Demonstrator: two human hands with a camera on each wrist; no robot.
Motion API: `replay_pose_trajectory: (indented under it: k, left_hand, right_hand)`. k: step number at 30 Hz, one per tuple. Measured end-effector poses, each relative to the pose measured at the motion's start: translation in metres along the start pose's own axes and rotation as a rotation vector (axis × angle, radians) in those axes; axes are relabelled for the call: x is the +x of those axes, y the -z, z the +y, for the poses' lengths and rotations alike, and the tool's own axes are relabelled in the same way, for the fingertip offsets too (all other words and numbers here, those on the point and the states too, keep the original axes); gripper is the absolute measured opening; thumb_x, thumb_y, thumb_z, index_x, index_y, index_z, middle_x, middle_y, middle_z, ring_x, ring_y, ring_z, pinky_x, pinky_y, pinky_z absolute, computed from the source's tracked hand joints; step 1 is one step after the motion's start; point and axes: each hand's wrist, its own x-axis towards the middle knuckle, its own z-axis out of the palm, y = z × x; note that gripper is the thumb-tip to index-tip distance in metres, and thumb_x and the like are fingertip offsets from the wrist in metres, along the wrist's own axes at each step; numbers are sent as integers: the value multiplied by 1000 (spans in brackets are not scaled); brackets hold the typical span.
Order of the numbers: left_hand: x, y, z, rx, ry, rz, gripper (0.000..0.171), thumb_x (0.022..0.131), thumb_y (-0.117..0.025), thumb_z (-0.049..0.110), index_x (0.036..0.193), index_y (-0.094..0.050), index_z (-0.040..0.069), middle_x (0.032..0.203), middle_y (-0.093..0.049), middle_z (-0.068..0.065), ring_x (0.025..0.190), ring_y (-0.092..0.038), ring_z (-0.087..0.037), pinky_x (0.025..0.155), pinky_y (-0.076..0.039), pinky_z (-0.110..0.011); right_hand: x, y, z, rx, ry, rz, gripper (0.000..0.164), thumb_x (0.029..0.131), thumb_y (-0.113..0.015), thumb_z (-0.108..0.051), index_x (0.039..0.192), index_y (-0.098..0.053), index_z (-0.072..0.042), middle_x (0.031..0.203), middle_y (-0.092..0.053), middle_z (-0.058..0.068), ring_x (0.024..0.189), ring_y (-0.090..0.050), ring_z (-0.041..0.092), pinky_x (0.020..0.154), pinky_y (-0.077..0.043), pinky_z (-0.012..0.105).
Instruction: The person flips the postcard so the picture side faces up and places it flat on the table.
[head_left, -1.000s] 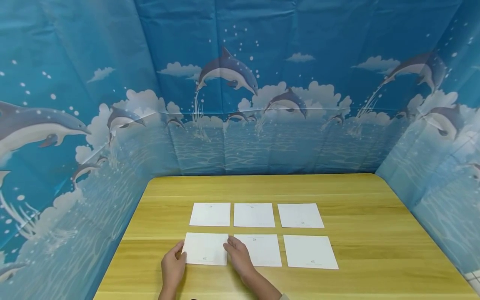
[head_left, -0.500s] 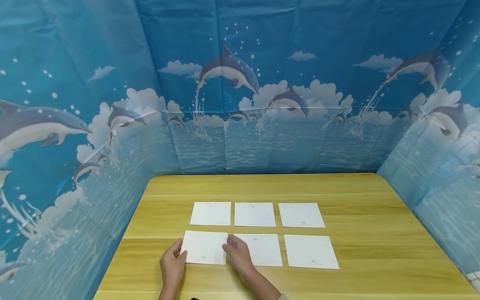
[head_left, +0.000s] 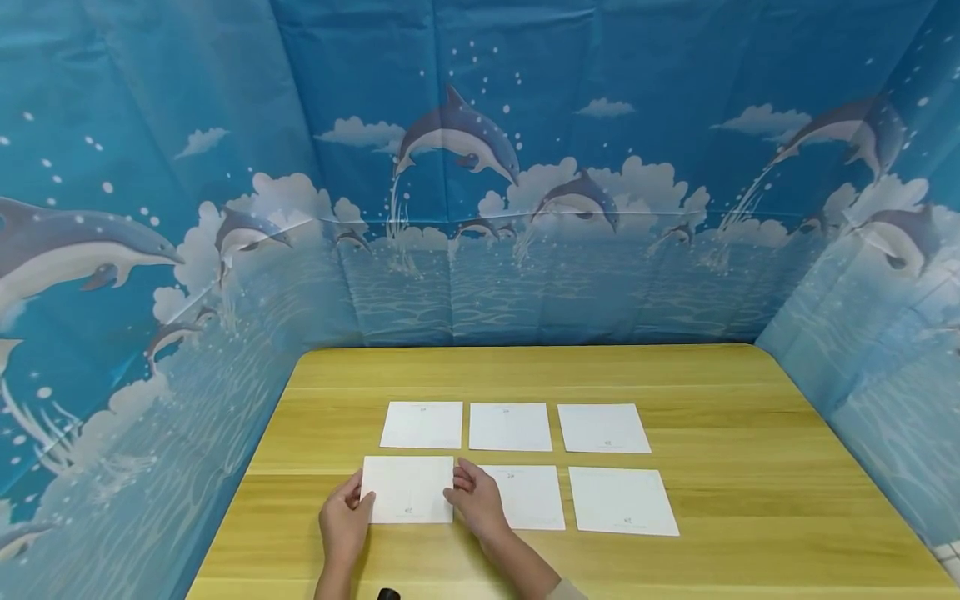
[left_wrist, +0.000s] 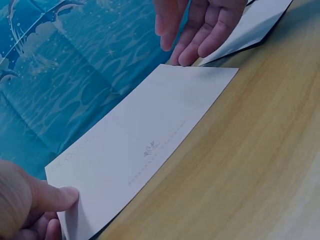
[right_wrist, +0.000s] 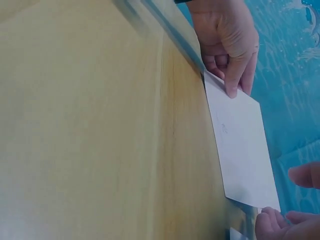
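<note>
A white postcard point(head_left: 408, 490) with a small bird-like print is tilted up at the front left of the table. My left hand point(head_left: 345, 517) pinches its left end, thumb on the printed face in the left wrist view. My right hand point(head_left: 480, 504) is at the other end. There its fingers point(right_wrist: 270, 220) touch or nearly touch the corner, while the thumb point(right_wrist: 305, 175) stands away from the postcard. To the right lie a second postcard point(head_left: 532, 500), partly hidden by my right hand, and a third point(head_left: 624, 501).
Behind them, several more white postcards form a row: left point(head_left: 422, 425), middle point(head_left: 510, 427) and right point(head_left: 603, 428). All lie on a yellow wooden table point(head_left: 750, 483). A dolphin-print curtain point(head_left: 480, 283) encloses it. A small black object point(head_left: 388, 594) shows at the bottom edge.
The postcard between my hands has risen slightly and tilted more toward me. The right fingers have spread away from the thumb. The other postcards stay in place.
</note>
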Motion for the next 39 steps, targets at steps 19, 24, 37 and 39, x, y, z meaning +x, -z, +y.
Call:
replay_pose_trajectory:
  k: [19,24,37,39]
  left_hand:
    - [2,8,5,-101,54,29,27,77,-69,-2,103,-64,-6,93,-65,-17,84,-60,-24,66,-44,-11]
    - [3,9,6,-108,73,15,25,78,-69,-1,101,-64,-5,91,-64,-15,82,-59,-21,66,-45,-13]
    - [2,20,5,0,-13,-28,22,81,-68,4,99,-65,-8,92,-63,-15,83,-60,-25,64,-47,-19]
    - [2,20,5,24,-52,0,20,80,-69,4,97,-66,-7,91,-62,-13,81,-60,-24,65,-48,-20]
  right_hand:
    - [20,-5,-2,-131,55,107,43,65,-63,20,107,-61,12,77,-55,6,70,-50,14,60,-45,19]
    - [16,-1,0,-215,136,80,27,70,-64,14,97,-64,13,76,-57,6,70,-51,15,60,-45,20]
    - [15,5,4,-486,361,37,12,78,-70,-2,88,-70,5,76,-59,0,67,-53,7,57,-46,20]
    - [14,5,3,-522,369,47,12,78,-70,-4,88,-71,3,75,-59,-1,65,-52,6,55,-45,20]
